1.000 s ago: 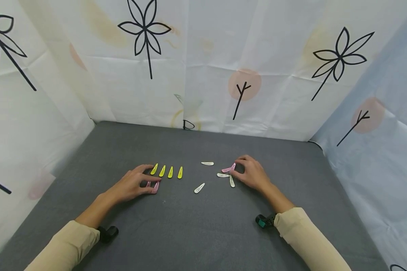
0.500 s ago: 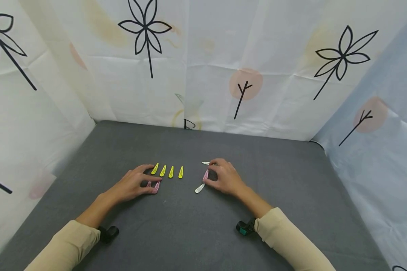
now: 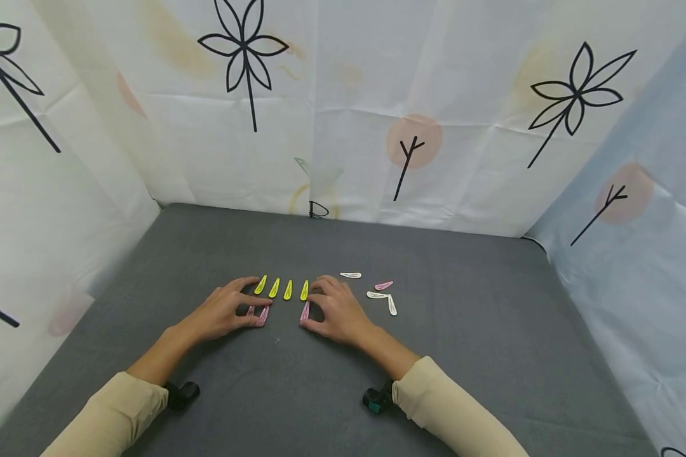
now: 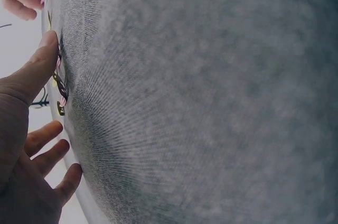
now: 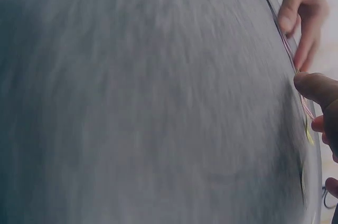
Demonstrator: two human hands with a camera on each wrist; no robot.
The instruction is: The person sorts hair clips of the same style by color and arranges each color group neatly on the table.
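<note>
In the head view, several yellow snap hair clips (image 3: 288, 290) lie in a row on the grey cloth. My left hand (image 3: 228, 311) is at the row's left end, thumb and a finger at the two ends of a pink hair clip (image 3: 265, 315). Another pink clip (image 3: 250, 311) shows partly behind its fingers. My right hand (image 3: 338, 311) pinches a third pink hair clip (image 3: 305, 311) endwise between thumb and finger, just below the rightmost yellow clip (image 3: 305, 291). In the right wrist view, the right thumb (image 5: 314, 86) is close over the cloth.
Off to the right lie a white clip (image 3: 351, 275), a pink clip (image 3: 383, 285) and two more white clips, one (image 3: 376, 295) touching the other (image 3: 392, 305). A patterned white curtain (image 3: 354, 171) stands behind the grey table (image 3: 297, 393).
My right hand has carried a pink clip leftward from the loose clips at the right to below the yellow row's right end. The left hand has stayed in place.
</note>
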